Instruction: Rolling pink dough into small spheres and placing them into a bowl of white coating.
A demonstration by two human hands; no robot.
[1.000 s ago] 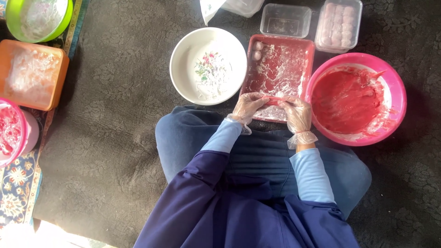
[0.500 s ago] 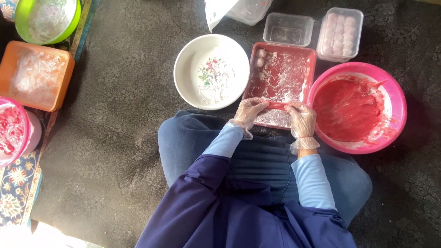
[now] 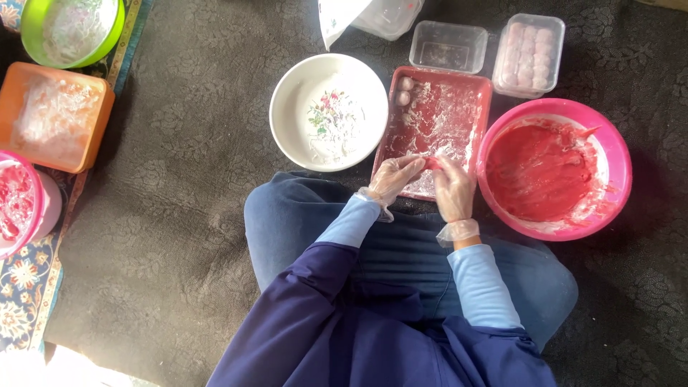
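Both hands wear clear plastic gloves and meet over the near end of a red rectangular tray (image 3: 473, 89) dusted with white flour. My left hand (image 3: 394, 178) and my right hand (image 3: 453, 188) pinch a small piece of red dough (image 3: 432, 163) between their fingertips. Two small floured balls (image 3: 405, 91) lie at the tray's far left corner. A pink bowl (image 3: 616, 161) with red dough mixture sits just right of my right hand.
A white flowered bowl (image 3: 290, 97) stands left of the tray. Behind are an empty clear box (image 3: 448, 46) and a clear box of pale balls (image 3: 529, 56). At the far left stand a green bowl (image 3: 32, 36), an orange tray (image 3: 100, 122) and a pink container (image 3: 32, 208).
The hands stay together over the tray's near end, working the red piece. The view has shifted slightly; nothing else moved.
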